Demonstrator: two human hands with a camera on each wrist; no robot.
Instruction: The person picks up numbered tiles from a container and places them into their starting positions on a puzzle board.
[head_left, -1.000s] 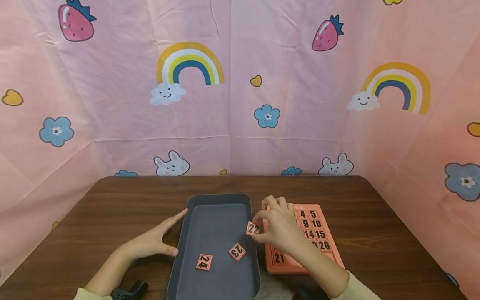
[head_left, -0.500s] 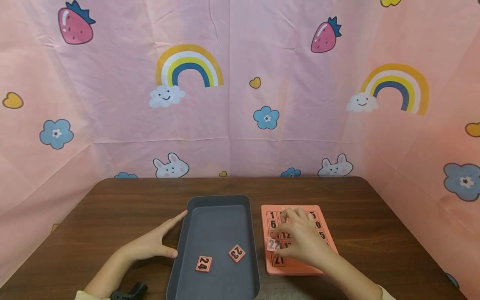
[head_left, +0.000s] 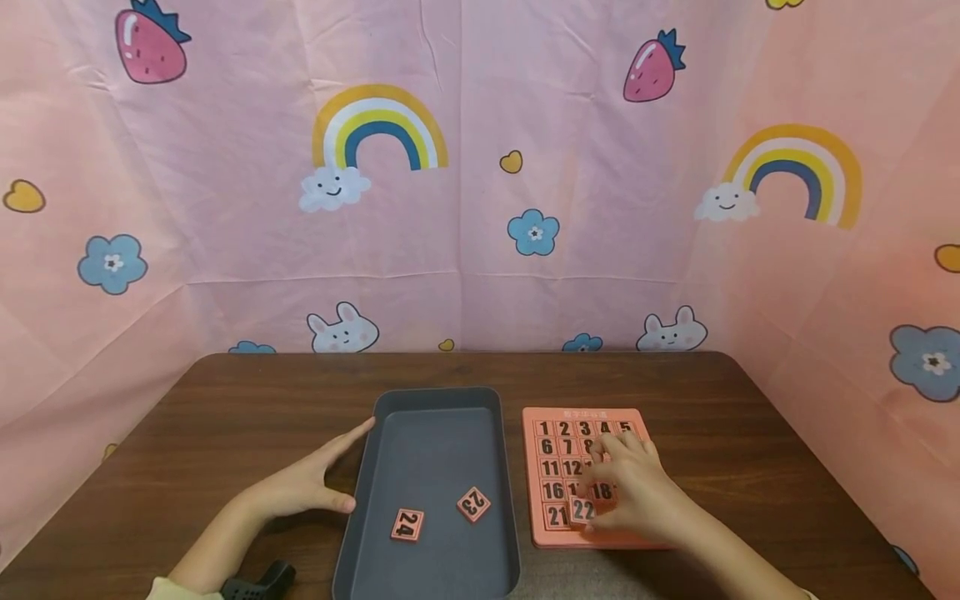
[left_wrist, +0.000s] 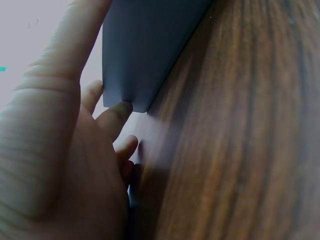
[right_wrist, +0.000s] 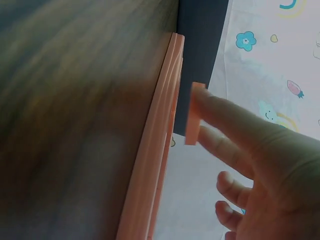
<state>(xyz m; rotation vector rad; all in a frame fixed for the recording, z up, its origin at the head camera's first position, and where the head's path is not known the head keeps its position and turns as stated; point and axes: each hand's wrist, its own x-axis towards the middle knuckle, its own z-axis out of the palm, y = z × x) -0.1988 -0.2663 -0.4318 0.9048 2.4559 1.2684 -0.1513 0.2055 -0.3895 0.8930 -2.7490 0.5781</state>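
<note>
Between thumb and fingers, my right hand pinches the pink number tile 22 over the bottom row of the pink number board, just right of tile 21. The right wrist view shows a small gap between the held tile and the board. My right hand covers part of the board's right side. My left hand has its fingers spread along the left side of the dark grey tray, fingertips right at its wall.
Inside the tray lie tile 23 and tile 24, both turned askew. Tray and board sit side by side on a brown wooden table. A pink patterned cloth hangs behind and at both sides.
My right hand has carried tile 22 rightward from the tray's right edge, across the board's left side and down to its bottom row. The left hand has stayed put.
</note>
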